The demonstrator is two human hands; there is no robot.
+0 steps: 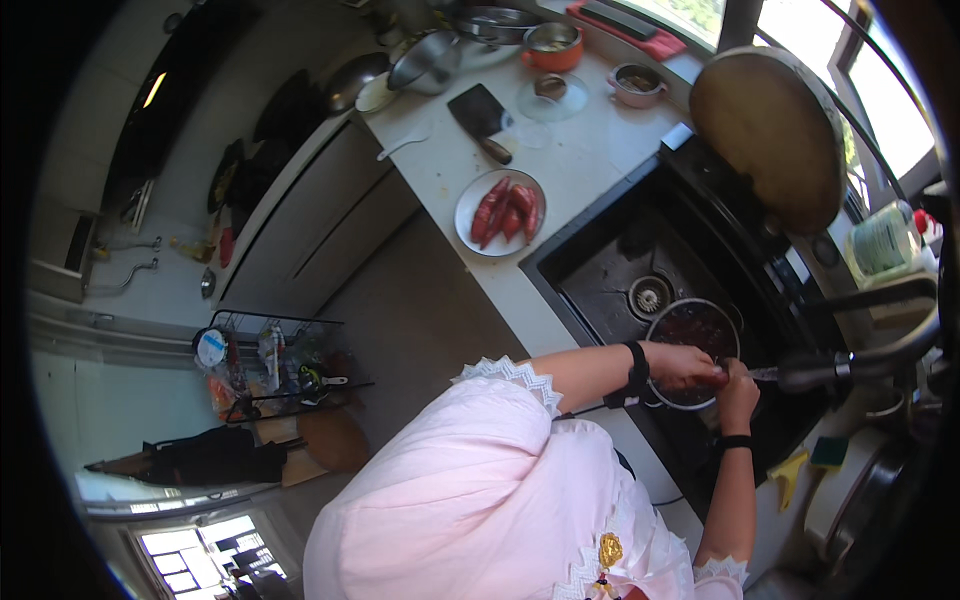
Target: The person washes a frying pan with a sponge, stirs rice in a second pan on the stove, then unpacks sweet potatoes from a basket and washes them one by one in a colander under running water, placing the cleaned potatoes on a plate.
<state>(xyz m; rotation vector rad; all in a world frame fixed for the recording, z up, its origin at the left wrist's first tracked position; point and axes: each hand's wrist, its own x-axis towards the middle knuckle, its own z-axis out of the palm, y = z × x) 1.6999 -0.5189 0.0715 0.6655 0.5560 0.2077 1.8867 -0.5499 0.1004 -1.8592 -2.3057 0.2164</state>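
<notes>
A reddish root vegetable [709, 376], likely a sweet potato, is held between my left hand [681, 364] and my right hand [739, 397]. Water runs from the faucet head [814, 373] onto the fingers. Just below is a round basin [654, 330] with a pale rim, holding dark water and reddish shapes I cannot make out clearly. It stands in the black sink [600, 289], beside the drain strainer [649, 298]. On the counter to the left, a white plate [466, 201] carries several red sweet potatoes [495, 214].
A cleaver [480, 112] lies on the white counter [427, 169] near a glass lid [559, 105] and two small pots, one orange [564, 56], one pink [636, 88]. A large round board [765, 142] leans behind the sink. A detergent bottle [881, 240] stands right of it.
</notes>
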